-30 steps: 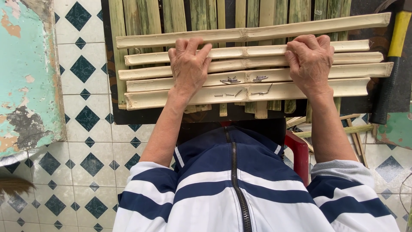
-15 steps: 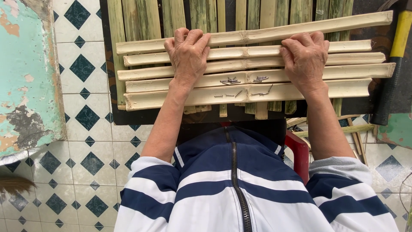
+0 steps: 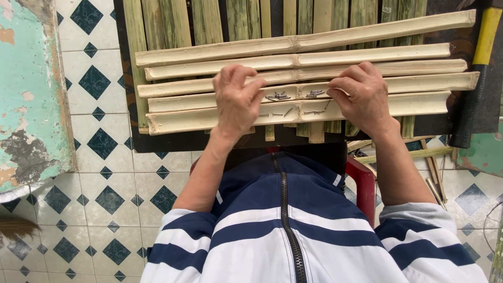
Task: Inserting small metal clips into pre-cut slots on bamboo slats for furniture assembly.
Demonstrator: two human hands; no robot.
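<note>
At the far left stood a peeling turquoise-painted wall edge (image 3: 31, 94), rising from a white tiled floor with dark blue diamonds (image 3: 105, 173). Beside it sat a dark desk (image 3: 123, 78) carrying a row of upright green-streaked bamboo slats (image 3: 173, 23), and across these lay five pale split bamboo strips (image 3: 209, 52) stacked crosswise, one just beside the next. The person's left hand (image 3: 238, 102) rested on the lower strips, its fingers (image 3: 251, 86) curled loosely and bent towards the middle, touching the bamboo but closed around nothing that could be seen. Between the two hands, a small scatter of thin grey metal nails (image 3: 293, 102) lay in the hollows of the two nearest strips, some bunched, some loose. The right hand (image 3: 364, 99) lay just beside the nails, its fingers (image 3: 343, 86) bent with the tips pinched together near the bunch; whether they held a nail could not be told. At the right edge, a yellow-and-black tool handle (image 3: 479, 63) leaned along the desk. Below, a red plastic chair (image 3: 364, 186) showed beside the blue-and-white striped zipped jacket (image 3: 293, 236).
</note>
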